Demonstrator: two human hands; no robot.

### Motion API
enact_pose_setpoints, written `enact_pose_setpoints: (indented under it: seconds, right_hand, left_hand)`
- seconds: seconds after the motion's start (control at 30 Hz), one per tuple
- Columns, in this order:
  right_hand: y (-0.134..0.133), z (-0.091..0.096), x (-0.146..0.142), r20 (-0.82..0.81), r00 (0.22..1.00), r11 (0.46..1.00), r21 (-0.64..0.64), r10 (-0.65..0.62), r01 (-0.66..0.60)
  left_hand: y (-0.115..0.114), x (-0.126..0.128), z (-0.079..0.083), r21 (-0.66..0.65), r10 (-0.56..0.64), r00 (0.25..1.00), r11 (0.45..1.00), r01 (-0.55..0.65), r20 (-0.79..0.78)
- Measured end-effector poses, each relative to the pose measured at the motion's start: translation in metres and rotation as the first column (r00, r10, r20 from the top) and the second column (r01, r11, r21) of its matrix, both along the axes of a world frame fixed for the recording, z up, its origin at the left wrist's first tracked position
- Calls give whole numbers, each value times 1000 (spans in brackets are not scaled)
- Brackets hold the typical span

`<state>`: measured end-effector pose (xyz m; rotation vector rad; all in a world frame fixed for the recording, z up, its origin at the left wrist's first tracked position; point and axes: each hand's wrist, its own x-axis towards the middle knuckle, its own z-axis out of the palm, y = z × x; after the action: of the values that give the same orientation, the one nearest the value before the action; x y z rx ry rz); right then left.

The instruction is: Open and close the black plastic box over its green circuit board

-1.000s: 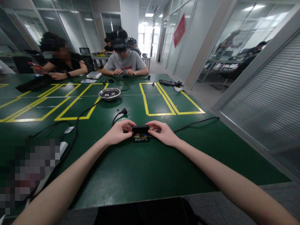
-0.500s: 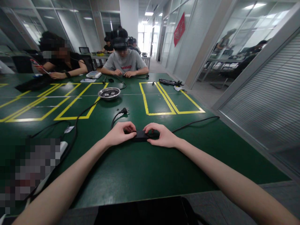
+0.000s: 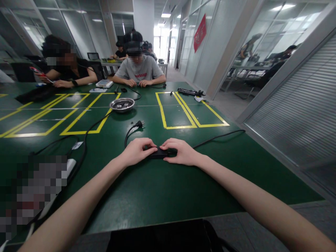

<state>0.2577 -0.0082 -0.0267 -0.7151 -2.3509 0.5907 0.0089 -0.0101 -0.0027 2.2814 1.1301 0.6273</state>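
Lid (image 3: 161,152), raised a second ago, now down on black case (image 3: 159,156)

Look, the left hand (image 3: 139,152) hides one end of the black case (image 3: 159,154)! Metal pieces (image 3: 123,105) in the steel bowl (image 3: 122,111)? Too small to identify from here.

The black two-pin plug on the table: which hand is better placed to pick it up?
Probably the left hand: the black two-pin plug lies just beyond it, while the right hand is farther off. Both are on the flat black box, so the left would first need to let go.
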Motion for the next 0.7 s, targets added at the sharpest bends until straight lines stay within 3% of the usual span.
enact_pose_setpoints:
  seconds: [0.13, 0.3, 0.7]
  right_hand:
    - [-2, 0, 0, 25, 1000, 1000, 10, -15, 14]
    - [-3, -1, -3, 60, 997, 998, 53, -50, 46]
    - [-2, 5, -6, 308, 931, 921, 383, -198, 69]
  left_hand:
    - [-3, 1, 0, 168, -46, 990, 983, 69, -137]
    - [-5, -1, -2, 222, -71, 971, 967, 123, -230]
    - [-3, 4, -3, 374, -113, 935, 895, 243, -337]
